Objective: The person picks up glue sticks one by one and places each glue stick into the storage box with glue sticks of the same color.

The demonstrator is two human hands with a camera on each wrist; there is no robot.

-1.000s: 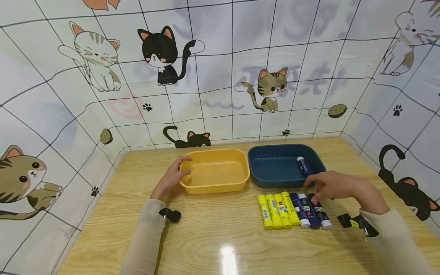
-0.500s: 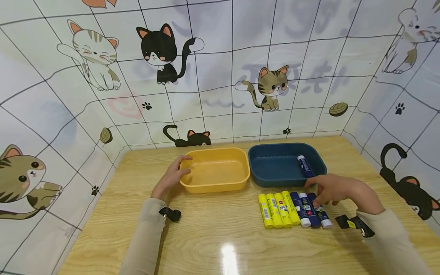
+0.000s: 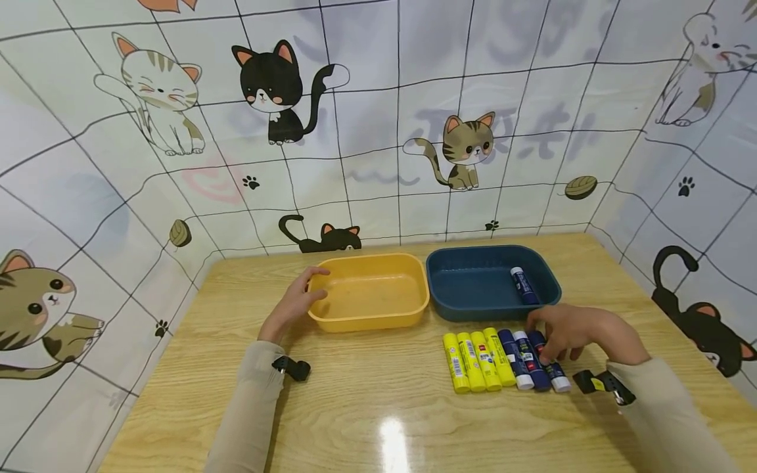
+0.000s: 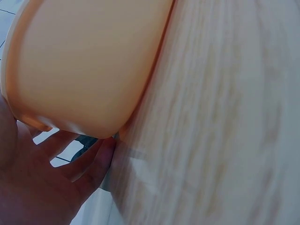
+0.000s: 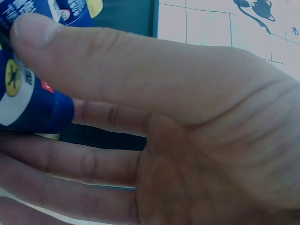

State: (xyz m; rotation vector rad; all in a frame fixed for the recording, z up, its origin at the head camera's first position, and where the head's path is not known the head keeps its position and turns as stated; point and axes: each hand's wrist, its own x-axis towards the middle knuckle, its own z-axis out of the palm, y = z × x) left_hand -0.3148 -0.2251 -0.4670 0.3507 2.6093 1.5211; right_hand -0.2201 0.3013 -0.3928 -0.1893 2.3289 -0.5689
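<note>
A right hand (image 3: 576, 332) pinches a dark-blue cylindrical glue stick with a white end (image 3: 557, 376), rightmost of a row, while a left hand (image 3: 292, 305) grips the end of a shallow yellow rounded-corner tray (image 3: 369, 322).
The pinched stick lies on the pale wood-grain table (image 3: 331, 407), just in front of a shallow dark-blue rounded-corner tray (image 3: 491, 315); the thumb and forefinger are closed about its far part. To its left lie two more dark-blue glue sticks (image 3: 516, 360), then four bright-yellow glue sticks (image 3: 486, 361), side by side. Another blue glue stick with a white end (image 3: 523, 285) leans inside the dark-blue tray. The left fingers curl around the yellow tray's left rim.
</note>
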